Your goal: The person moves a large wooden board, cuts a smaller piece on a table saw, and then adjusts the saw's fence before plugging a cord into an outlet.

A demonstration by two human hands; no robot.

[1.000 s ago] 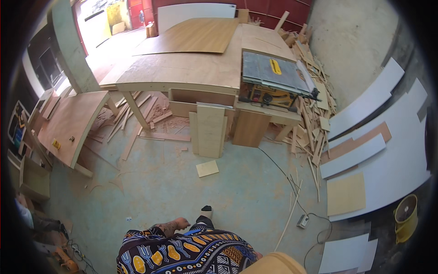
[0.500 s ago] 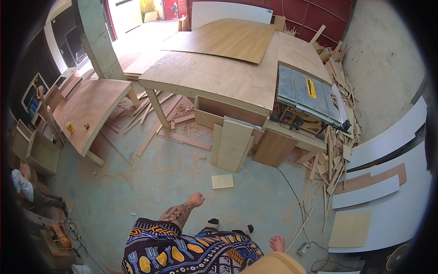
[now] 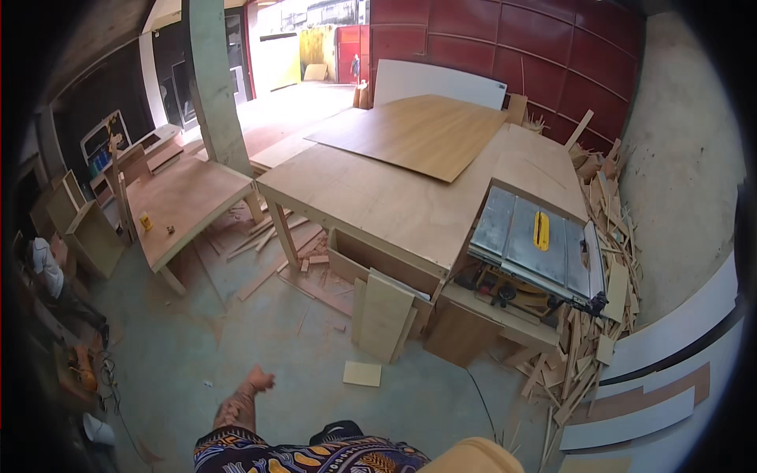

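Note:
My tattooed left forearm reaches forward from the lower edge, and my left hand (image 3: pixel 259 380) hangs over the bare floor. Its fingers are loosely bent, with the thumb apart, and nothing shows in it. A small pale board (image 3: pixel 362 374) lies flat on the floor, ahead and to the right of that hand, untouched. My right hand is out of view. A smooth tan curved thing (image 3: pixel 473 457) fills the lower edge right of my patterned clothing (image 3: pixel 315 457); its kind cannot be made out.
Ahead stands a large wooden worktable (image 3: pixel 355 181) bearing a wood-grain sheet (image 3: pixel 418 138). A table saw (image 3: pixel 536 236) adjoins its right side. Cut panels (image 3: pixel 382 315) lean at its front. Offcuts (image 3: pixel 583 370) line the right wall. A lower table (image 3: pixel 185 201) and a seated person (image 3: pixel 51 272) are left.
The view has tilted up, showing more of the red gate. My left hand appears farther left, its thumb more apart. My right hand has left the picture, and the floor board appears nearer.

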